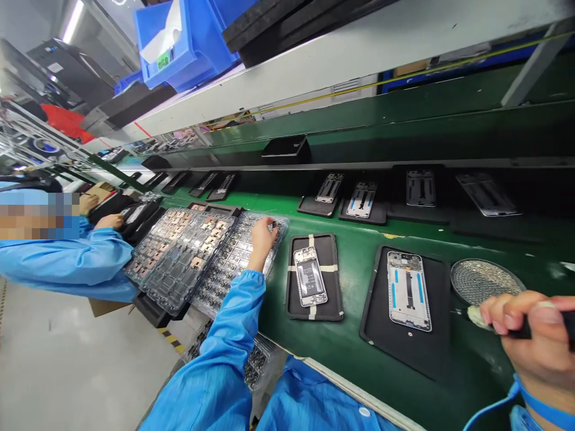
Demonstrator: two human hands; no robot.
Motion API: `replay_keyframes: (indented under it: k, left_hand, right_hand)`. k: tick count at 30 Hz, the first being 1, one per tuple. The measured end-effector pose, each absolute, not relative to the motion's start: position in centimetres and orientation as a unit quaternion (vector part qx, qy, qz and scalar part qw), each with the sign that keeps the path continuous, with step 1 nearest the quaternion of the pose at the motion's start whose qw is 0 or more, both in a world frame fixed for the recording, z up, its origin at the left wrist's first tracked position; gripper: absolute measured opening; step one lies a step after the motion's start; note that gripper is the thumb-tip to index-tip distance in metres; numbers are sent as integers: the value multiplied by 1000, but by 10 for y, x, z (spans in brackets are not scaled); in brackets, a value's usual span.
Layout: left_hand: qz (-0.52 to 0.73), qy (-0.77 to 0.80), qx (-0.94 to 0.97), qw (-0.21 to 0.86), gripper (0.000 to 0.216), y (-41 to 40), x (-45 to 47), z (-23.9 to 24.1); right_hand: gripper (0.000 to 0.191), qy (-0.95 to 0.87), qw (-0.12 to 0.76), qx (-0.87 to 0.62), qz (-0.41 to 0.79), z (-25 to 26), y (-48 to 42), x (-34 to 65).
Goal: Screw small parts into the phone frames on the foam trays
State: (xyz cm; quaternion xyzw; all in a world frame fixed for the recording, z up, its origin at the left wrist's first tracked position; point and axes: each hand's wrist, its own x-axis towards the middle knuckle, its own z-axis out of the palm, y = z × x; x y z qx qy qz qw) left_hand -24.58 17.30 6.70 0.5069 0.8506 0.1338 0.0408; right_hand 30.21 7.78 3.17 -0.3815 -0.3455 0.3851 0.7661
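Note:
My left hand (264, 238) reaches over a clear plastic tray (233, 254) with rows of small electronic parts. Its fingertips are pinched on a small dark part at the tray's far right corner. My right hand (536, 338), wearing a blue wrist strap, is wrapped round a screwdriver (478, 316) whose thin bit points left. Below my left hand's right side, a phone frame with a battery (311, 276) lies on a taped black pad (294, 306). Nearer my right hand, a silver phone frame (408, 290) with blue strips rests on a larger black pad (438, 353).
A round dish of tiny metallic pieces (485, 281) stands beside the screwdriver. Several phone frames on black pads line the conveyor (281, 206) behind. At left are stacked trays with copper-coloured parts (179, 257) and a co-worker's blue sleeve (76, 260). A shelf (359, 60) overhangs the bench.

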Motion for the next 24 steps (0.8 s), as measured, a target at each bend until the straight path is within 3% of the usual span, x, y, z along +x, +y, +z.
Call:
replay_keyframes:
  k: [7,15,24]
  left_hand:
    - [253,729,624,122,26,167,-185,75]
    - [197,443,772,411,20,96,-10,51]
    - [120,408,804,414,23,87,33,37]
  right_hand:
    - [39,-435,763,-317,357,49,82,289]
    - [45,-430,765,-334,344,54,83,281]
    - [46,-441,756,-345,339,48,87,283]
